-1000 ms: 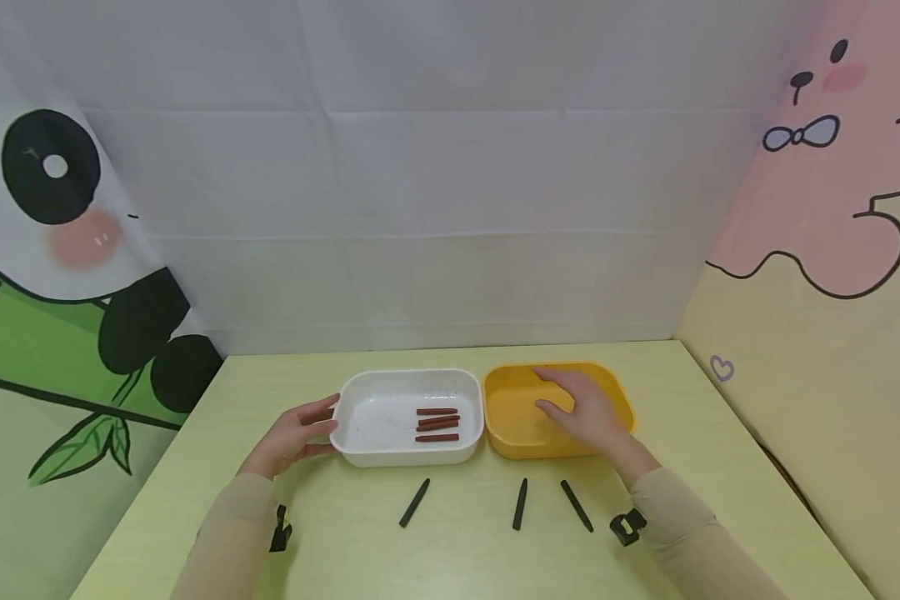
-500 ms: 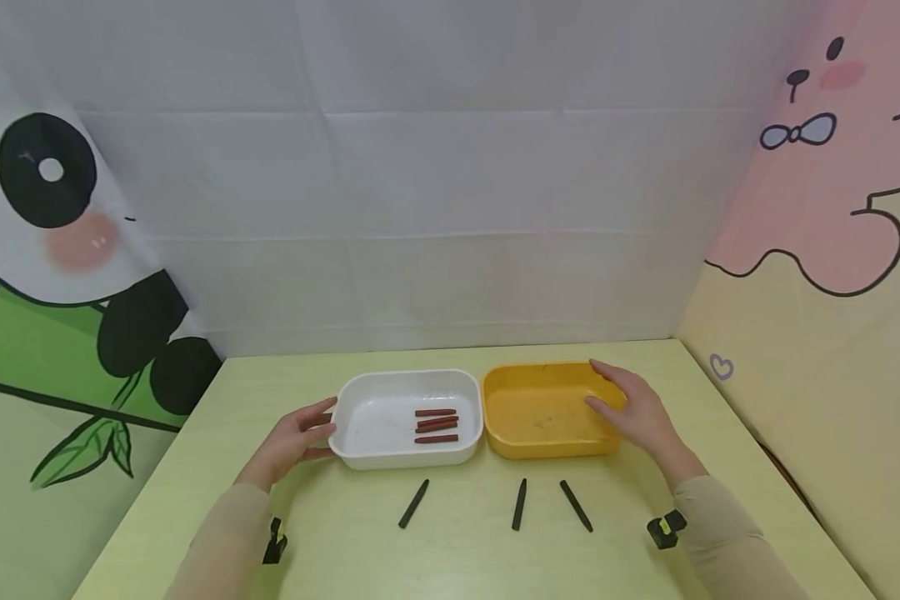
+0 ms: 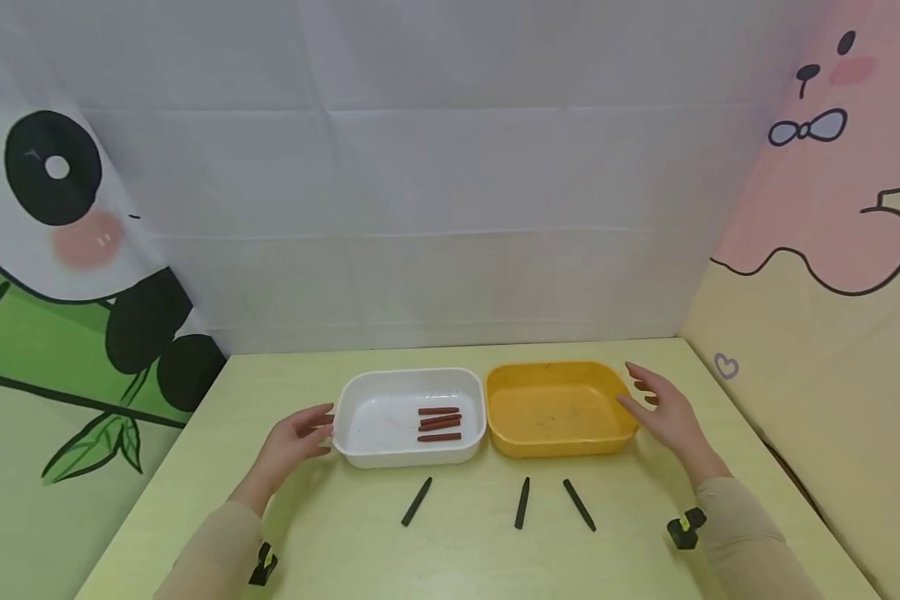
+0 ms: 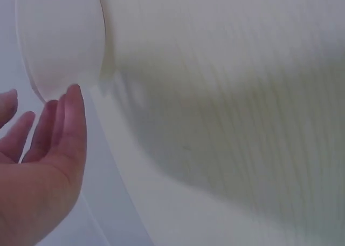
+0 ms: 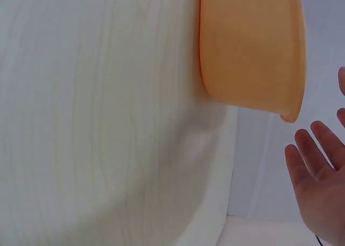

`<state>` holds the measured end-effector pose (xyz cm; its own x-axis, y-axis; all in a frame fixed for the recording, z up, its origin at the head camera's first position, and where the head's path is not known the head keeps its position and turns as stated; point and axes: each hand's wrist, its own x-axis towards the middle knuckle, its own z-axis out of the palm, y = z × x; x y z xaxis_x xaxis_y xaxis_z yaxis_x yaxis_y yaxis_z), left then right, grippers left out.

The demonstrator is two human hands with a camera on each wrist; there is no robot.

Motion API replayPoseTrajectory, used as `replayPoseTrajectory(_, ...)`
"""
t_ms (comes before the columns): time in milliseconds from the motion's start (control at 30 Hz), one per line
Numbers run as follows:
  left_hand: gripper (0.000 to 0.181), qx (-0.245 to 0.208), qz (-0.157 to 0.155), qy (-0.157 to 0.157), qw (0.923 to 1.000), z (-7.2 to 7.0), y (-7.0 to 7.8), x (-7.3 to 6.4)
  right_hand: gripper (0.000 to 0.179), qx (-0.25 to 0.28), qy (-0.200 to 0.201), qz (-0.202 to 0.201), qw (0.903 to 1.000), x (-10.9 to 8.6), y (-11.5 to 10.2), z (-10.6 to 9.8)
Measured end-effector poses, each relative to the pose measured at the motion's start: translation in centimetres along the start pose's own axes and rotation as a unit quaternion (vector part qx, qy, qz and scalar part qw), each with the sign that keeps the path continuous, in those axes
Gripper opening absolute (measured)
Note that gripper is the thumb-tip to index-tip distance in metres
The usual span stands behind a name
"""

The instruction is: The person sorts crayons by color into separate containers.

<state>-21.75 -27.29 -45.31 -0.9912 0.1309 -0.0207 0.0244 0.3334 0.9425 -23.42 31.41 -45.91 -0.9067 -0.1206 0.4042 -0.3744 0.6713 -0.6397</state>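
My left hand (image 3: 294,443) is beside the left end of a white tray (image 3: 375,460), fingertips right at its rim and fingers loosely bent. Several reddish-brown crayons (image 3: 439,423) lie inside that tray, toward its right. To the right, side by side with it, sits a yellow tray (image 3: 562,448). My right hand (image 3: 667,414) hovers by the yellow tray's right end, thumb and fingers spread, holding nothing. In the right wrist view the fingers (image 5: 307,146) are a short way off the tray's rim. The left wrist view has the fingers (image 4: 73,116) near the white tray's end.
Three dark crayons lie on the table in front of the trays: a left one (image 3: 417,502), a middle one (image 3: 522,503) and a right one (image 3: 579,505). A pale wooden table (image 3: 465,558) carries everything. Cloth walls (image 3: 435,208) stand behind and at the sides.
My right hand has moved right, from over the yellow tray to beyond its right end. My left hand has drawn slightly back from the white tray's end. Trays and crayons stay put.
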Motion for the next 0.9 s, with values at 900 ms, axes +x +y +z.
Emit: replayPoseTrajectory(900, 0.038, 0.232, 0.115, 0.111, 0.9594, 5.4, 1.6, -6.6, 0.06, 0.099, -0.064, 0.156, 0.9806, -0.6, 2.6, 0.6)
